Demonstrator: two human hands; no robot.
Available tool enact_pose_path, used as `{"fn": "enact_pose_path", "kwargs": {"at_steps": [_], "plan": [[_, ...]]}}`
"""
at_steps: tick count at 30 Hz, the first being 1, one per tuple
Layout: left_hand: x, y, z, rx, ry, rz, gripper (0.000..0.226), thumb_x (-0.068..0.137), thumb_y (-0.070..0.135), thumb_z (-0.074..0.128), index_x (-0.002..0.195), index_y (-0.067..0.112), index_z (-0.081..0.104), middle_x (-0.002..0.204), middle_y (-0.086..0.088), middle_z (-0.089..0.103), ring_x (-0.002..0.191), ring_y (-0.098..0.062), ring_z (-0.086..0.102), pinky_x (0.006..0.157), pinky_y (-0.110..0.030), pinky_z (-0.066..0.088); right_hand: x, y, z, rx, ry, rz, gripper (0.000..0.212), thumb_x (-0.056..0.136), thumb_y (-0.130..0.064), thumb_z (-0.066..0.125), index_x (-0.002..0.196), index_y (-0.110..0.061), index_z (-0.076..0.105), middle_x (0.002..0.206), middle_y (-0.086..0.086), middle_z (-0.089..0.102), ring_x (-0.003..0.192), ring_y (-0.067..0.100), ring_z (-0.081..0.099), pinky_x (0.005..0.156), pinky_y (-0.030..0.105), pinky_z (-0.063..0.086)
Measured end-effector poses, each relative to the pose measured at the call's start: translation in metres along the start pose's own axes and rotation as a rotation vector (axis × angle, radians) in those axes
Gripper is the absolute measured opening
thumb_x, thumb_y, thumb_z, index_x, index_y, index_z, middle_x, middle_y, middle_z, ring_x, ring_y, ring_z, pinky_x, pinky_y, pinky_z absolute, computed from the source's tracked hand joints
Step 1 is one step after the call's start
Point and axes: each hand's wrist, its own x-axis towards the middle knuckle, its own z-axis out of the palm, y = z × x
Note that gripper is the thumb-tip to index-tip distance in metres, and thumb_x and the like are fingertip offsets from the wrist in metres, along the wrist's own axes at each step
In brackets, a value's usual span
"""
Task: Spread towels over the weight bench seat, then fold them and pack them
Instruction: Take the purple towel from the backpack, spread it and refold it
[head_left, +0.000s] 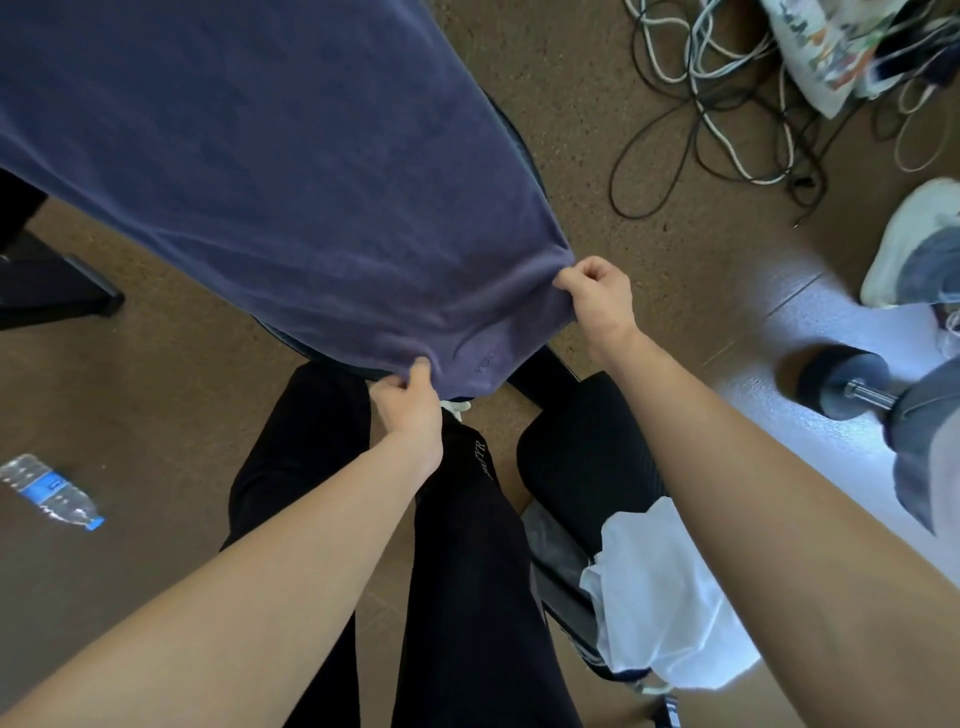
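From the head view, a dusky blue-purple towel (270, 171) lies spread over the bench (523, 156). Only a thin dark edge of the bench shows past the towel's right side, up and away from the right hand (597, 296). The right hand is closed on the towel's near right corner, the cloth bunched between thumb and curled fingers and drawn taut. The left hand (408, 405) is lower and nearer the body. It pinches the towel's near hem between thumb and fingers, and the cloth puckers at the grip. Between the two hands the hem sags in a soft curve, with a small stitched mark on it that is too faint to read.

Below the left hand are the person's black trousers (467, 545). Under the right forearm a crumpled white cloth (660, 587) rests on something dark. Far to the left of the left hand a water bottle (49, 491) with a blue label lies on its side on the brown floor (649, 223). Beyond the right hand is a tangle of cables (717, 104), with a printed bag (831, 47) beside it. To the right of that hand are a white shoe (909, 239) and, lower, a dark dumbbell (841, 384) on a pale mat.
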Motion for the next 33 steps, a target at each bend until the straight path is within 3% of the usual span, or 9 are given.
{"fn": "enact_pose_path", "kwargs": {"at_steps": [3,5,9,13,17,20,25,29,33], "plan": [[-0.012,-0.007,-0.01,0.093,-0.194,-0.149,0.055,0.085,0.028,0.084,0.127,0.013,0.053,0.119,-0.002,0.066,0.11,-0.021,0.065,0.104,-0.043,0.052,-0.011,0.001,-0.002,0.037,-0.022,0.002,0.026,0.084,-0.003,0.063,0.069,-0.019,0.05,0.071,-0.001,0.051,0.071,0.015,0.046,0.063,0.028,0.04],[-0.019,-0.013,-0.017,0.195,-0.284,-0.186,0.051,0.087,0.022,0.083,0.129,0.01,0.056,0.119,-0.001,0.066,0.109,-0.017,0.063,0.108,-0.043,0.05,-0.017,-0.002,-0.004,0.071,-0.012,-0.011,0.021,0.085,-0.001,0.062,0.075,-0.019,0.059,0.077,-0.001,0.057,0.075,0.014,0.05,0.065,0.028,0.042],[-0.034,-0.013,-0.031,0.208,-0.339,-0.173,0.035,0.092,0.024,0.078,0.123,0.017,0.063,0.106,0.009,0.067,0.094,-0.007,0.061,0.092,-0.034,0.046,-0.027,-0.014,-0.009,0.099,0.008,-0.006,0.025,0.084,0.002,0.057,0.085,-0.02,0.069,0.09,0.0,0.065,0.084,0.017,0.057,0.07,0.032,0.048],[-0.043,-0.004,-0.051,0.116,-0.327,-0.172,0.025,0.098,0.032,0.069,0.121,0.021,0.067,0.109,0.003,0.075,0.104,-0.017,0.07,0.089,-0.033,0.051,-0.043,-0.037,-0.013,0.141,0.018,-0.033,0.026,0.083,0.004,0.056,0.089,-0.017,0.07,0.097,0.002,0.065,0.092,0.022,0.06,0.078,0.038,0.053],[-0.054,0.013,-0.079,0.057,-0.326,-0.135,0.021,0.104,0.022,0.062,0.122,0.011,0.063,0.103,-0.01,0.075,0.086,-0.025,0.078,0.068,-0.031,0.062,-0.066,-0.071,-0.004,0.243,-0.036,-0.072,0.023,0.087,0.004,0.058,0.085,-0.017,0.069,0.089,0.002,0.062,0.078,0.017,0.057,0.06,0.028,0.05],[-0.058,0.033,-0.102,-0.017,-0.268,-0.119,0.03,0.101,0.026,0.066,0.128,0.013,0.06,0.09,-0.006,0.065,0.058,-0.013,0.066,0.061,-0.031,0.06,-0.08,-0.094,0.009,0.285,-0.079,-0.091,0.02,0.089,-0.002,0.063,0.084,-0.02,0.07,0.082,-0.002,0.062,0.069,0.011,0.057,0.051,0.023,0.046],[-0.064,0.079,-0.14,-0.176,-0.186,-0.046,0.026,0.101,0.033,0.066,0.124,0.02,0.064,0.067,0.002,0.049,0.047,-0.006,0.039,0.044,-0.019,0.04,-0.092,-0.132,0.036,0.544,-0.209,-0.011,0.015,0.094,-0.007,0.065,0.086,-0.018,0.07,0.078,-0.002,0.063,0.063,0.009,0.058,0.047,0.022,0.043],[-0.065,0.124,-0.166,-0.387,-0.238,-0.09,0.022,0.099,0.039,0.067,0.102,0.017,0.068,0.063,0.005,0.048,0.05,-0.003,0.042,0.043,-0.015,0.04,-0.096,-0.162,0.062,0.797,-0.303,0.039,0.014,0.099,-0.001,0.058,0.095,-0.008,0.07,0.087,0.005,0.065,0.081,0.014,0.062,0.061,0.02,0.055],[-0.065,0.166,-0.187,-0.592,-0.365,-0.025,0.014,0.09,0.027,0.073,0.097,0.015,0.069,0.075,0.003,0.065,0.064,-0.004,0.063,0.054,-0.014,0.052,-0.096,-0.192,0.085,0.811,-0.423,-0.06,0.048,0.088,0.023,0.035,0.11,-0.005,0.067,0.097,0.016,0.073,0.096,0.024,0.073,0.087,0.028,0.059]]}}
